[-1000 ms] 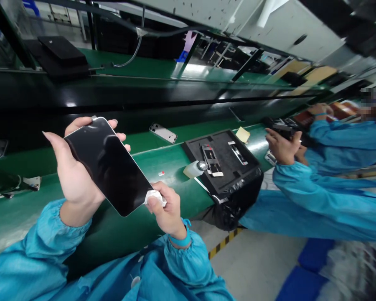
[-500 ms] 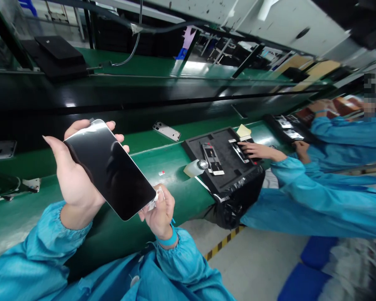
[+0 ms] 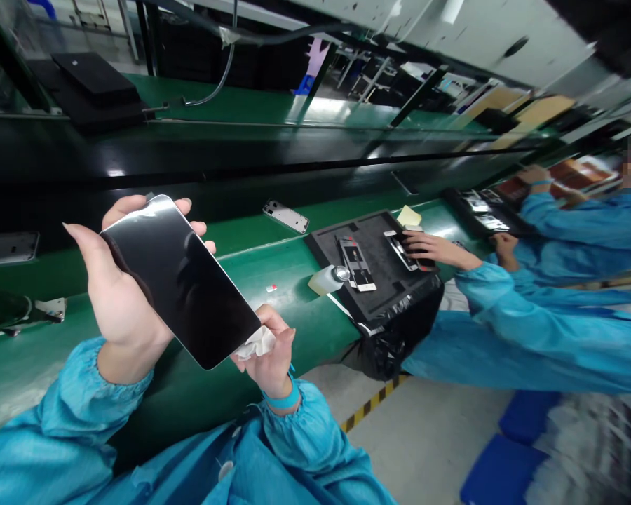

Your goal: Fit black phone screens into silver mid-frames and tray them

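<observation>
A large phone screen panel [image 3: 189, 287], glossy black with a thin pale edge, lies tilted across my left hand [image 3: 120, 301]. The fingers of that hand curl round its far edge, with the thumb out to the left. At the panel's near right corner, my right hand [image 3: 270, 354] holds a crumpled white wipe [image 3: 256, 344] against or just under the edge. The panel hides some of the right fingers.
A clear bottle with a metal cap [image 3: 330, 280] stands beside a black foam tray [image 3: 378, 294] of phone parts. A co-worker's hand [image 3: 434, 247] reaches onto that tray. Phone housings [image 3: 287, 216] lie along the dark conveyor. A small red-and-white sticker [image 3: 271, 288] is on the green bench.
The right thumb has lifted off the wipe, which now shows more fully at the panel's corner. The panel has shifted slightly left. A housing on the conveyor has moved a little to the right.
</observation>
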Available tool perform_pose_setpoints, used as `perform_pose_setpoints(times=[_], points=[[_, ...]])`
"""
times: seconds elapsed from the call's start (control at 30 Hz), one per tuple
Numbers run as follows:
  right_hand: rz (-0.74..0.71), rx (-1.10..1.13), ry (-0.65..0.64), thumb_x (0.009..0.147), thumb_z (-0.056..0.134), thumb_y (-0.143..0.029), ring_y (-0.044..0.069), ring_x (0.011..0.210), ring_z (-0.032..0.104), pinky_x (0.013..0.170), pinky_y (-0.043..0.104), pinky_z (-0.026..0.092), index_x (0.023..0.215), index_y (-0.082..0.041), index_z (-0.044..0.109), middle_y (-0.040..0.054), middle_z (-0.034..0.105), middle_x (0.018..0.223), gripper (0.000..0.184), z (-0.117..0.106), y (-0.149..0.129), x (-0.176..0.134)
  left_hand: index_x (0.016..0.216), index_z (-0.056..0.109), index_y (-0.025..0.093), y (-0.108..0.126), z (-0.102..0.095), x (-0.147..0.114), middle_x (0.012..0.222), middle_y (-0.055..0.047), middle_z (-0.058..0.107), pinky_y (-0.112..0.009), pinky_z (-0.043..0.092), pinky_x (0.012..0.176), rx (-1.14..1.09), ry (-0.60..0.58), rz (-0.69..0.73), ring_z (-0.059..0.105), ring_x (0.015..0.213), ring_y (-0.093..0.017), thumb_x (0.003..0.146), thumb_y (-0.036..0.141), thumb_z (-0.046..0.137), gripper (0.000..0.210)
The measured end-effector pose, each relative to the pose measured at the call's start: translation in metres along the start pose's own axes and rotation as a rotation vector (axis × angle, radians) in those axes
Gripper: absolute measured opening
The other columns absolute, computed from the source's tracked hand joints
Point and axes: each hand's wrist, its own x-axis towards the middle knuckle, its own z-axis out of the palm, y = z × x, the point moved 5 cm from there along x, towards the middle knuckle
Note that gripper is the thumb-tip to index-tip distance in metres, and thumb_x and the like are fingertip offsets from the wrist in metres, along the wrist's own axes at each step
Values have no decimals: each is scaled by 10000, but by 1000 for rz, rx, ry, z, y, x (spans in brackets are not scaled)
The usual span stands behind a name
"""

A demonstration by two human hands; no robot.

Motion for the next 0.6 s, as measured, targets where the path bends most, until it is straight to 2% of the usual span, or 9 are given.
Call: perform_pose_setpoints(times=[0.13,0.2,0.27,0.37,0.47,0.53,0.6], points=[[20,142,-154,916,505,-893,80,291,223,319,215,301,799,-268,463,-119,299,456,637,4,-2,4,1044,651,198,-1,1,-2,1019,-127,778,-361,671,623,-12,-14,-27,783,787,-230,1129,597,144,650],[53,176,-233,896,462,-932,77,297,179,330,219,300,826,-273,475,-138,230,458,663,6,-2,6,1037,655,201,-1,2,-3,1020,-121,770,-357,671,624,-15,-10,-34,783,787,-227,1128,599,142,656],[87,170,-262,831,490,-974,75,299,174,324,218,280,845,-277,481,-141,242,457,697,6,-1,7,1036,659,195,1,2,-2,1020,-118,762,-359,672,627,-8,-4,-22,783,791,-233,1128,602,168,644],[130,157,-233,738,647,-936,66,312,200,310,212,271,825,-277,470,-123,345,475,688,2,3,6,1047,657,183,3,2,-2,1025,-129,761,-377,675,633,5,-8,6,782,797,-247,1132,590,186,629],[110,68,-146,673,805,-826,64,341,249,320,200,271,764,-266,461,-104,406,496,663,-3,5,5,1045,658,180,2,2,-2,1022,-134,760,-384,672,627,7,-15,4,782,796,-255,1132,585,175,637],[74,-58,-56,677,862,-759,68,360,286,338,197,280,706,-254,454,-94,418,485,649,-7,3,4,1042,663,183,2,3,-2,1017,-127,756,-384,674,635,13,-18,6,784,804,-255,1132,588,170,644],[38,-135,4,737,863,-710,69,365,299,350,196,285,662,-245,446,-90,412,469,629,-8,-1,4,1030,659,191,2,4,-2,1005,-114,757,-382,675,637,25,-20,20,783,805,-247,1134,581,142,655]])
